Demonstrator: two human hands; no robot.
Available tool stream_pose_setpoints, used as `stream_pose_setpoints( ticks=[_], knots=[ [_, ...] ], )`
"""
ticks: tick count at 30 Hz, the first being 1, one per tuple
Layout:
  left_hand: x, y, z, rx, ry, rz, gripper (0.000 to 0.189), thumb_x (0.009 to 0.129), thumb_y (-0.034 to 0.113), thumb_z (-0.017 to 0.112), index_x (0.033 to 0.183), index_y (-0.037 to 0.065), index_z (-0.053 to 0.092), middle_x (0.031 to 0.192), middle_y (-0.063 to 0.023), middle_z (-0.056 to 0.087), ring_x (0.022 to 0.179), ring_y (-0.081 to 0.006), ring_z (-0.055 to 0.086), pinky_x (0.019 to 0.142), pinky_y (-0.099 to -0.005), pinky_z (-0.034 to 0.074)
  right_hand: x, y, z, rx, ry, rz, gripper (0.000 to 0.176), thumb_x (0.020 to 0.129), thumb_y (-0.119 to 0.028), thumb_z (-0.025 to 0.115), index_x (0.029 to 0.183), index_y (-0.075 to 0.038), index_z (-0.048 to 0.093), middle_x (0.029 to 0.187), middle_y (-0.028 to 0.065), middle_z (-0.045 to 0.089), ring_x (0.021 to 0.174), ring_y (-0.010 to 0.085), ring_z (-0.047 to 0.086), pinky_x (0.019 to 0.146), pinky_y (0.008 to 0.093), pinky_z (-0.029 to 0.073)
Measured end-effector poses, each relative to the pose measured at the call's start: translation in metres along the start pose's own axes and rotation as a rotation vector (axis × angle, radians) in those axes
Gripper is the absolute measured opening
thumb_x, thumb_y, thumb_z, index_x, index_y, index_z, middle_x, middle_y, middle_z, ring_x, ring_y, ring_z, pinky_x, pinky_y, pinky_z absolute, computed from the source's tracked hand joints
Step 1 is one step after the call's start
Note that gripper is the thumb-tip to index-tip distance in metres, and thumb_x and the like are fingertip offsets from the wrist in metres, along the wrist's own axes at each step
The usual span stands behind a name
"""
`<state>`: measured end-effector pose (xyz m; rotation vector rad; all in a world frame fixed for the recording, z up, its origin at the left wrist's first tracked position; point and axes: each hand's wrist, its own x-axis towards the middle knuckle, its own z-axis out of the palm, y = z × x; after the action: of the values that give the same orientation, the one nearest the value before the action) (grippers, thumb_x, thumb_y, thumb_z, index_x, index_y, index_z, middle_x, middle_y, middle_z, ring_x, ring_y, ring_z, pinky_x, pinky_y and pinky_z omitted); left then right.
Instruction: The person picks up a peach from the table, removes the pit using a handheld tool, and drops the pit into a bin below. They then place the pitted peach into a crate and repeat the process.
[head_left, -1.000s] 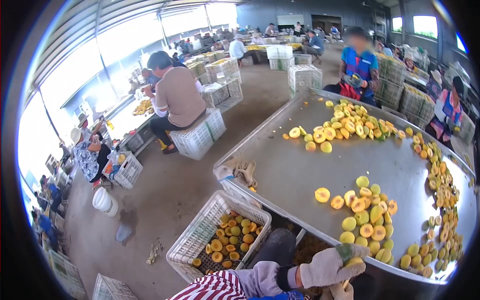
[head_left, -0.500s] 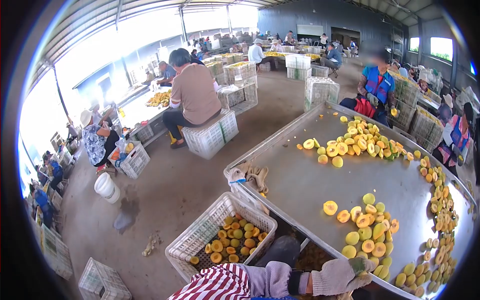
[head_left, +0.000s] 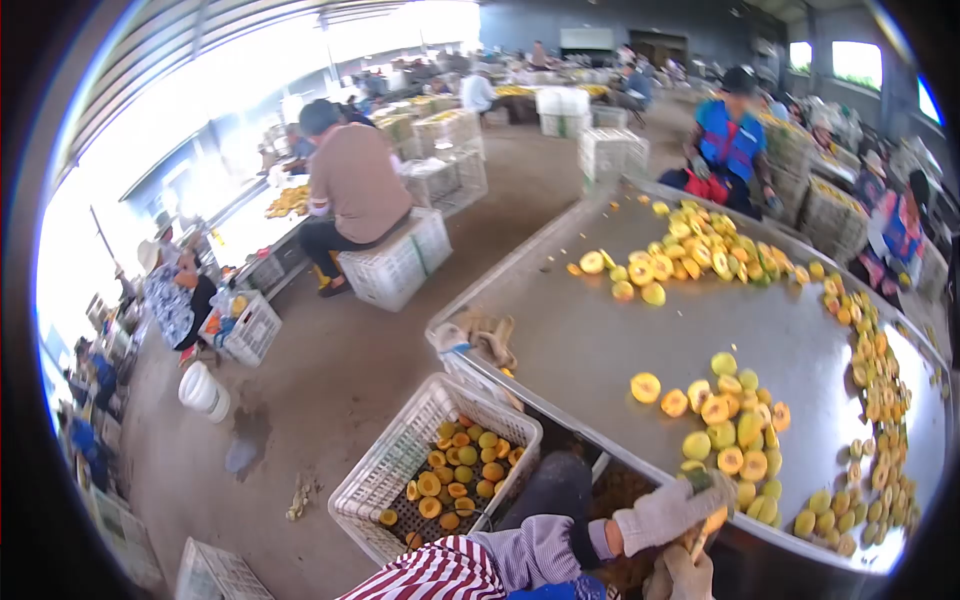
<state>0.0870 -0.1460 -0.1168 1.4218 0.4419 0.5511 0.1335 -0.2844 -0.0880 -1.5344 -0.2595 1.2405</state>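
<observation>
My left hand point(head_left: 668, 512), in a pale knit glove with a green patch near the fingers, is closed on an orange-fleshed fruit piece point(head_left: 714, 520) by the tray's near edge. Just below it is my right hand point(head_left: 688, 576), its fingers bent around something I cannot make out. Part of this hand is cut off by the bottom of the view. Beside them, whole and halved yellow fruits point(head_left: 735, 425) lie on the metal tray table point(head_left: 590, 350). To the left, a white crate point(head_left: 375, 480) holds more halved fruit.
Another pile of halves point(head_left: 690, 245) is at the tray's far side, and rows of fruit run along its right. Gloves point(head_left: 490, 335) lie at the left corner. A person in a blue vest point(head_left: 730, 145) sits across; another sits on a crate point(head_left: 400, 262). A white bucket point(head_left: 204, 392) stands left.
The view has shifted, so the scene sits further left. My left hand has lifted slightly, and the orange fruit piece and my right hand now show more clearly.
</observation>
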Motion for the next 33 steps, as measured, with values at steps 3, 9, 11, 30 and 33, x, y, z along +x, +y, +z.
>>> stream_pose_setpoints(
  ticks=[3,9,11,30,33],
  knots=[
    [-0.004,0.019,-0.007,-0.592,0.035,-0.195,0.042,0.106,0.040,0.053,0.121,0.001,0.060,0.096,-0.0072,0.069,0.080,-0.0097,0.064,0.068,-0.0218,0.051,0.016,0.021,0.006,-0.087,0.061,-0.256,0.015,0.092,-0.015,0.064,0.099,-0.002,0.064,0.059,0.0001,0.056,0.041,0.0090,0.048,0.039,0.0250,0.036],
    [-0.015,0.025,-0.022,-0.181,-0.275,-0.153,0.055,0.101,0.042,0.060,0.135,-0.001,0.053,0.117,-0.0127,0.067,0.103,-0.0182,0.065,0.088,-0.0307,0.055,-0.015,-0.024,0.001,-0.069,-0.054,0.197,0.019,0.093,-0.021,0.066,0.097,-0.003,0.062,0.064,-0.0010,0.055,0.047,0.0078,0.050,0.045,0.0245,0.038],
    [-0.016,0.024,-0.015,-0.226,-0.227,-0.182,0.054,0.101,0.042,0.060,0.134,0.000,0.054,0.116,-0.0140,0.067,0.099,-0.0199,0.067,0.086,-0.0318,0.056,-0.012,-0.016,0.004,-0.079,-0.029,0.142,0.022,0.091,-0.022,0.068,0.098,-0.002,0.063,0.064,0.0028,0.058,0.050,0.0095,0.052,0.046,0.0271,0.042],
    [0.091,-0.107,-0.081,0.324,0.426,-0.090,0.042,0.094,0.029,0.071,0.124,0.001,0.061,0.106,-0.0085,0.067,0.099,-0.0153,0.063,0.089,-0.0307,0.051,0.074,-0.008,-0.121,-0.808,0.678,-0.491,0.035,0.090,-0.032,0.065,0.116,-0.009,0.060,0.082,0.0212,0.069,0.079,0.0413,0.069,0.071,0.0508,0.054],
    [0.097,-0.114,-0.072,0.742,0.409,-0.176,0.053,0.088,0.042,0.073,0.125,0.004,0.063,0.113,-0.0164,0.072,0.102,-0.0287,0.070,0.092,-0.0391,0.052,0.098,-0.017,-0.169,-0.941,0.829,-0.485,0.032,0.091,-0.033,0.063,0.115,-0.011,0.061,0.091,0.0186,0.071,0.085,0.0401,0.069,0.074,0.0508,0.054]
  ],
)
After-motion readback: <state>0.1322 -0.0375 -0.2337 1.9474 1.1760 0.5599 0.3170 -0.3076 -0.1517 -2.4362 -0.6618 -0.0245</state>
